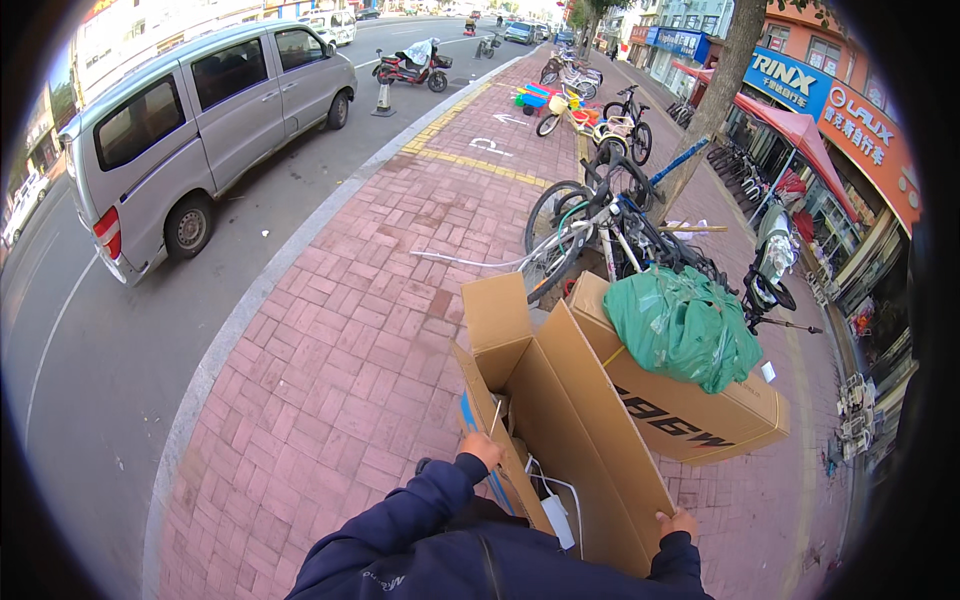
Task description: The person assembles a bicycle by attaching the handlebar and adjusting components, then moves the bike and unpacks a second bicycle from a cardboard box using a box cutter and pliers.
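Observation:
A tall brown cardboard box (590, 440) stands with its top open right in front of me. My left hand (482, 450) is closed at the box's left side, and a thin white strip (496, 416) sticks up from its fingers. Part of that grip is hidden by the fingers themselves. At the near right corner, my right hand (677, 524) pinches the edge of the box's long right flap. Down inside the box lie a bent white cord (574, 492) and a white piece (557, 522); the deeper contents are in shadow.
Beside the open box, a closed carton (690, 425) carries a bulky green plastic bag (682, 325). Bicycles (600, 220) lean together around a tree (715, 110) just beyond. A grey van (215, 125) stands on the road past the kerb (290, 270). Shops line the right side.

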The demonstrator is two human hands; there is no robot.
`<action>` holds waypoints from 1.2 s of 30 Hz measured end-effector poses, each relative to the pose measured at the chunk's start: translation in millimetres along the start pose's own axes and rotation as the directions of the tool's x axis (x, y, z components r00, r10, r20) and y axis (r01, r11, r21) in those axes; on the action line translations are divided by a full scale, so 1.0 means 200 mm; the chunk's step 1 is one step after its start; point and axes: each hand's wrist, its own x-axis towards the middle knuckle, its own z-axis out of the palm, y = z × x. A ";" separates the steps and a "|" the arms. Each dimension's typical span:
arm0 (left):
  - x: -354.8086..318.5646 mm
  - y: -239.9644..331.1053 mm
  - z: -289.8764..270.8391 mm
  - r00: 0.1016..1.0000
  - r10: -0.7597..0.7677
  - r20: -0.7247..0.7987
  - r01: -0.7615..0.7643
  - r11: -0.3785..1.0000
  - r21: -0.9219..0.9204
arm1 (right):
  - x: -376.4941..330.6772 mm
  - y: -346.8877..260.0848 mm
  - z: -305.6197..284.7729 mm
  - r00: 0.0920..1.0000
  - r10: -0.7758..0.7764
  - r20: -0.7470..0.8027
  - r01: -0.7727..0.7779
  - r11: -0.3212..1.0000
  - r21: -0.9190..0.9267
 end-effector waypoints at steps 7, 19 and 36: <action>0.49 0.15 -0.49 0.990 -0.046 -0.132 0.056 0.996 0.073 | 0.10 -0.92 -0.02 0.999 0.001 0.041 -0.001 1.000 0.006; 1.18 -0.10 -1.12 0.895 -0.181 0.407 0.180 0.983 0.040 | 0.06 -2.19 -0.02 0.995 0.049 -0.083 -0.049 0.999 0.001; 2.50 -0.17 -1.66 0.731 0.341 0.592 -0.419 0.908 -0.005 | 0.37 -3.22 -0.07 0.959 0.275 -0.063 -0.277 0.960 -0.025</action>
